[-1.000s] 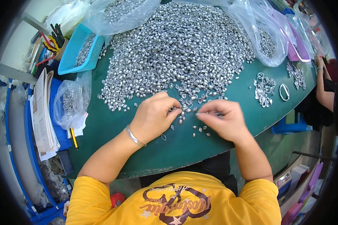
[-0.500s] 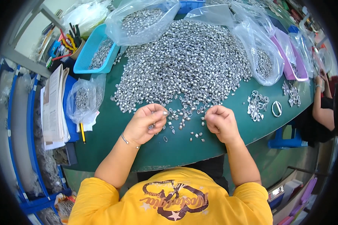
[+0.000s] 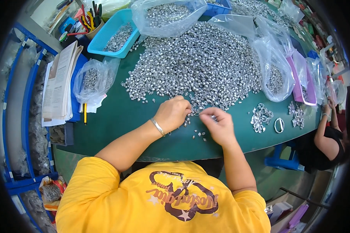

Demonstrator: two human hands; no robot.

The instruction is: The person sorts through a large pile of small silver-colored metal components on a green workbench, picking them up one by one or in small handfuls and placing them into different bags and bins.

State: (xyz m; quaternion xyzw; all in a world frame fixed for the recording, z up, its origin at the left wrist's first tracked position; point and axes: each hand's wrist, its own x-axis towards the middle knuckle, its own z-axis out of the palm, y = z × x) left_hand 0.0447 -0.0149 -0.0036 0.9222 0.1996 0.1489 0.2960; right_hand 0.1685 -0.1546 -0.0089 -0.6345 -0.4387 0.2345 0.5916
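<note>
A big heap of small silver-grey metal pieces, like hollow oval ring or pendant blanks (image 3: 198,62), spreads over the green table (image 3: 116,132). At its near edge my left hand (image 3: 172,113) is turned palm down, fingers curled in toward a few loose blanks; what they hold, if anything, is hidden. Close by on the right, my right hand (image 3: 220,126) is curled, with a few silver blanks (image 3: 214,118) showing between thumb and fingers. Some stray blanks (image 3: 199,134) lie on the table between my hands, nearer to me.
Plastic bags of blanks (image 3: 167,17) (image 3: 274,77) flank the heap, beside a turquoise basket (image 3: 124,50) and a purple basket (image 3: 309,93). Ring-like pieces (image 3: 261,116) and a bangle (image 3: 279,125) lie right. Papers (image 3: 62,85) stand left; another person (image 3: 328,143) sits far right.
My left hand has moved right and turned palm down, bringing it close to my right hand. My right hand has tilted inward, its fingers loosened enough to show blanks. The whole view has shifted slightly.
</note>
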